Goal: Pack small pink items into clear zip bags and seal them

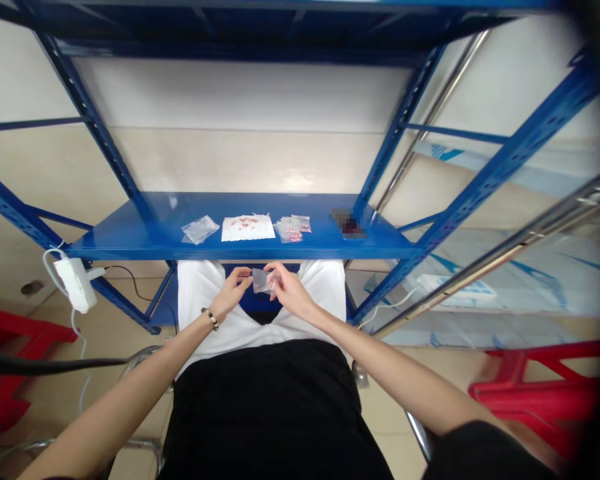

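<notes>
A small clear plastic bag [262,281] is held above my lap, just in front of the shelf edge. Its right side is gripped between the thumb and fingers of my right hand [291,292], and a little red shows there. My left hand [234,291], with a beaded bracelet at the wrist, pinches at the bag's left edge. On the shelf, flat clear bags [201,229] lie to the left. A white sheet [249,228] in the middle carries small reddish pieces. Clear bags with red bead-like pieces [293,229] lie right of it.
The blue metal shelf [155,252] spans in front of me, with an upper shelf [240,33] overhead. A blurred-out dark object [349,223] lies at its right. A white power strip [75,285] hangs at the left post. Red stools [540,393] stand on both sides.
</notes>
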`<control>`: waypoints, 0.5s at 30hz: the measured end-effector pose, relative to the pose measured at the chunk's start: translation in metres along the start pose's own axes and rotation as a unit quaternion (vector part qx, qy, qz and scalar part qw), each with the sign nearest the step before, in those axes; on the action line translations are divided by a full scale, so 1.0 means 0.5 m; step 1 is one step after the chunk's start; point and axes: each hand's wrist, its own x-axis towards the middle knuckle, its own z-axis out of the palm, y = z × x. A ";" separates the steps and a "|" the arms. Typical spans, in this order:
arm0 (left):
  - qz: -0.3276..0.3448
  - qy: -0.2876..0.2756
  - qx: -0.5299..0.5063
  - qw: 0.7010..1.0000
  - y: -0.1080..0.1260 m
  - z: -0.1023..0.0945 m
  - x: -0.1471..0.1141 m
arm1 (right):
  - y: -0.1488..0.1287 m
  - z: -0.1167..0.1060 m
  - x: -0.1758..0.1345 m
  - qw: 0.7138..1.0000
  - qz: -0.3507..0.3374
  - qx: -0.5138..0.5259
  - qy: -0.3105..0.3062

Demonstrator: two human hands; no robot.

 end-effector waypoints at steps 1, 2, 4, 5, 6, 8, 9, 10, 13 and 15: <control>-0.042 -0.028 -0.056 0.997 -0.002 -0.003 0.003 | 0.000 -0.005 0.002 1.000 -0.012 0.024 0.000; -0.076 -0.064 -0.112 0.989 -0.002 -0.006 0.002 | 0.001 -0.011 0.004 0.999 -0.021 0.048 -0.001; -0.104 -0.128 -0.191 0.968 0.001 -0.008 -0.008 | 0.004 -0.024 0.006 0.995 -0.025 0.092 -0.011; -0.102 -0.147 -0.209 0.961 0.005 -0.008 -0.016 | 0.005 -0.031 0.006 0.993 -0.023 0.112 -0.018; -0.094 -0.157 -0.215 0.959 0.009 -0.007 -0.022 | 0.005 -0.039 0.007 0.991 -0.017 0.130 -0.026; -0.083 -0.161 -0.216 0.960 0.016 -0.004 -0.031 | 0.003 -0.053 0.008 0.986 0.001 0.163 -0.048; -0.081 -0.161 -0.216 0.960 0.019 -0.002 -0.032 | 0.000 -0.058 0.009 0.982 0.012 0.177 -0.060; -0.081 -0.165 -0.216 0.959 0.021 -0.001 -0.031 | -0.003 -0.064 0.010 0.979 0.023 0.189 -0.072; -0.085 -0.178 -0.205 0.959 0.024 -0.001 -0.017 | -0.010 -0.075 0.019 0.971 0.049 0.215 -0.095; -0.084 -0.165 -0.202 0.962 0.025 -0.003 -0.008 | -0.012 -0.082 0.025 0.968 0.058 0.225 -0.096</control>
